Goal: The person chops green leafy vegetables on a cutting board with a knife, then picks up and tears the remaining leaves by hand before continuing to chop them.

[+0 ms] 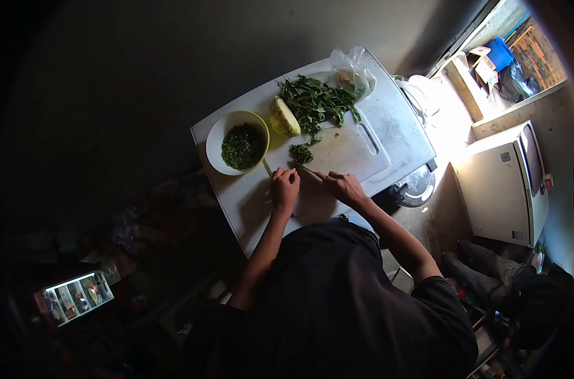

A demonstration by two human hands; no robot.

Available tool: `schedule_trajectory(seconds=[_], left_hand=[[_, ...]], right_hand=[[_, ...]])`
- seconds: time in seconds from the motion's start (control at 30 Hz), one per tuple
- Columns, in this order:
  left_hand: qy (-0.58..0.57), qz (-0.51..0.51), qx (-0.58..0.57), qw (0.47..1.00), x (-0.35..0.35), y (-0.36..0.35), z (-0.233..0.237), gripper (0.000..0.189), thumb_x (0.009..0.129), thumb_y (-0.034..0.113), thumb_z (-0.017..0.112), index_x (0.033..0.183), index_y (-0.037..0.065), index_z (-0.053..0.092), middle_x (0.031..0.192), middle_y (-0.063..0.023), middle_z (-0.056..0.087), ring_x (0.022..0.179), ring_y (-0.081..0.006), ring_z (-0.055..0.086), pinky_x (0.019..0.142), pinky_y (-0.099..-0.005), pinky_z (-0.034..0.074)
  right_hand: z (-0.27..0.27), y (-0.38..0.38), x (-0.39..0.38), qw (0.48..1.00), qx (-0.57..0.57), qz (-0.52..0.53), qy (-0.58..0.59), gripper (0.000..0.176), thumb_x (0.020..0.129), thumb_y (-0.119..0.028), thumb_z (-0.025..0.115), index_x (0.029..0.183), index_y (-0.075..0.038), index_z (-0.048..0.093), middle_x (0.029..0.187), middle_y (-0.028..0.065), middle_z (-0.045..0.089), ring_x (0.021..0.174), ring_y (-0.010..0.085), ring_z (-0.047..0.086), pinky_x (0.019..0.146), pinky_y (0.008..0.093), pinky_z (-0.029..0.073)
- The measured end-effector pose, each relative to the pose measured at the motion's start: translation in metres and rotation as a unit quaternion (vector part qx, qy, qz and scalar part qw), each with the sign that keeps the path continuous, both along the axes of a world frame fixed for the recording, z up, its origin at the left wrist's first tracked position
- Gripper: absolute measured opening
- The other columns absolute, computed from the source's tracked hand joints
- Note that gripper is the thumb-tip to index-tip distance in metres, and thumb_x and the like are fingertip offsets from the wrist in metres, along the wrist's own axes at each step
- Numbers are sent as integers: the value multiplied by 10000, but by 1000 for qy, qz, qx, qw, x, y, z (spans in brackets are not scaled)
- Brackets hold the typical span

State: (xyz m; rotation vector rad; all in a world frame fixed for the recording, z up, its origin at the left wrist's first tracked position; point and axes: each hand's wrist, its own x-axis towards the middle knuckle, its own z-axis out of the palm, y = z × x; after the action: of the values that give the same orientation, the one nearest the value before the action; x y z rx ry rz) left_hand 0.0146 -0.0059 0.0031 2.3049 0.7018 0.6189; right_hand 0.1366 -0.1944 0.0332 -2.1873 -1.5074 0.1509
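Observation:
My right hand is wrapped round the handle of a knife, whose blade points left toward my left hand. The fingers of my left hand are curled together near the blade tip; what they hold, if anything, is too small to make out. Just beyond the blade, a small heap of chopped greens lies on the white cutting board. Leafy greens are piled at the board's far side. Left of them is a cut pale-yellow piece of produce. A bowl holds finely chopped greens.
A clear plastic bag sits at the back of the white table. Beyond its right edge are a round lidded appliance and a white fridge. Another person's legs show at lower right. A lit screen is at lower left.

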Motion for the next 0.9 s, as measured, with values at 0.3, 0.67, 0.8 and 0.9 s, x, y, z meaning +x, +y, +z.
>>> schedule_trajectory(seconds=[0.3,0.67,0.8,0.9], left_hand=[[-20,10,14,1000,6,3,-4,129,900,123,686,950,19,745,958,-139,694,882,-337,676,788,-406,547],[-4,17,7,1000,5,3,-6,118,889,121,700,939,21,740,930,-122,673,885,-337,652,792,-416,533],[1,23,-15,1000,5,4,-5,120,892,126,696,946,27,740,930,-126,672,884,-341,651,795,-417,533],[-1,15,-4,1000,4,2,-6,121,898,133,692,949,34,739,937,-132,676,890,-341,654,792,-418,534]], right_hand=[[4,-2,-11,999,0,-41,18,501,874,-94,575,1364,-184,624,779,76,640,583,283,625,503,420,492],[7,-10,-19,998,-36,-36,30,509,877,-101,566,1377,-185,616,792,76,640,608,293,637,521,434,513],[-3,-7,-20,999,-25,-21,41,500,884,-115,575,1378,-182,614,798,78,631,609,298,632,524,444,506],[-11,0,-21,999,-11,-24,42,502,890,-120,574,1389,-174,603,803,76,616,632,290,634,534,433,503]])
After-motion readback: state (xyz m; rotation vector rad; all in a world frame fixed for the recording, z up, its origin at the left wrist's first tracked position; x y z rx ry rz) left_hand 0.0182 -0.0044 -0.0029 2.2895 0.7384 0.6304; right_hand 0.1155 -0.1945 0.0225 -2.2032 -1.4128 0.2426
